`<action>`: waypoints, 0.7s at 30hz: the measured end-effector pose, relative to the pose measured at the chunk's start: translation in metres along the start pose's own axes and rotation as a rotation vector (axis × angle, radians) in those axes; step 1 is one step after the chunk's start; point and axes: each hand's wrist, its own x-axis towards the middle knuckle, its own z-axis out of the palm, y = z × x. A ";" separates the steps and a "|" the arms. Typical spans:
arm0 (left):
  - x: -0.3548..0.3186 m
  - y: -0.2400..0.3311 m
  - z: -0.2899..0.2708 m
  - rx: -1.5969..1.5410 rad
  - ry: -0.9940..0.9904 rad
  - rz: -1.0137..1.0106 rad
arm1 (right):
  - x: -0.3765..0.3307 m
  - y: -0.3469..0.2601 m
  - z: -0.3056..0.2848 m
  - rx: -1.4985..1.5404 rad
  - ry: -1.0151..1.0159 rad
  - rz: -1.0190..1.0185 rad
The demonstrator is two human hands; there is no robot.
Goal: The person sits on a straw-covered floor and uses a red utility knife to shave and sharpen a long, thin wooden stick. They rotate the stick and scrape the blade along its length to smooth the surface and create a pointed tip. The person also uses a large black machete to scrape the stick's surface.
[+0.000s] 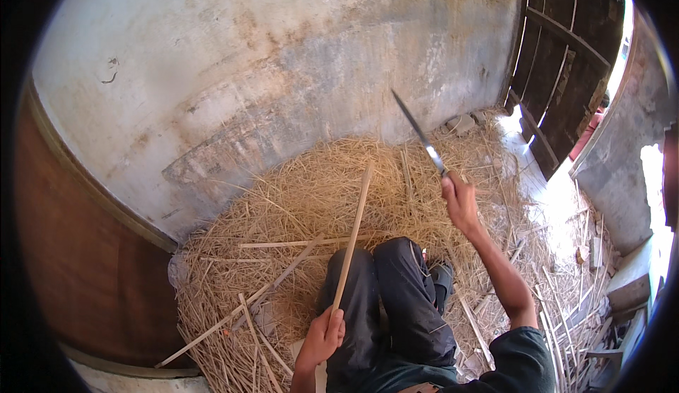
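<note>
Bamboo strip, long, thin and pale: I hold its lower end in my left hand, fingers wrapped shut around it, and it slants up and away over my knees toward the straw. Right hand is raised at arm's length, fist closed on the handle of a long narrow dark-bladed knife, blade pointing up and away from me toward the stained plaster wall. Knife and strip are well apart, not touching.

Judgement on the step: a chop or shave at the strip looks to be in hand. To do it well I should keep the left grip low, well below where the blade lands, hold the strip steady at its slant, and bring the edge down along the grain, away from my legs in dark trousers.

Around me: heap of dry yellow straw with loose split sticks lying on it.

Unclear: the knife handle is hidden inside my fist; the strip's far tip blends into the straw; my feet are mostly covered; clutter at the lower right is too bent by the lens to name.
</note>
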 end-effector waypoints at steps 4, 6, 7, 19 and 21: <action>0.011 0.012 0.005 -0.126 -0.099 0.009 | -0.042 -0.027 0.018 0.025 -0.158 -0.269; 0.012 0.014 0.009 -0.057 -0.062 0.035 | -0.047 -0.050 0.020 -0.082 -0.238 -0.488; 0.013 0.014 0.011 -0.025 -0.044 0.050 | -0.049 -0.058 0.019 -0.138 -0.278 -0.598; 0.004 0.018 0.015 0.529 0.189 0.099 | 0.007 -0.021 0.023 -0.472 -0.408 -0.055; -0.004 -0.013 0.013 0.545 0.121 0.154 | 0.058 0.101 -0.012 -0.333 0.091 0.000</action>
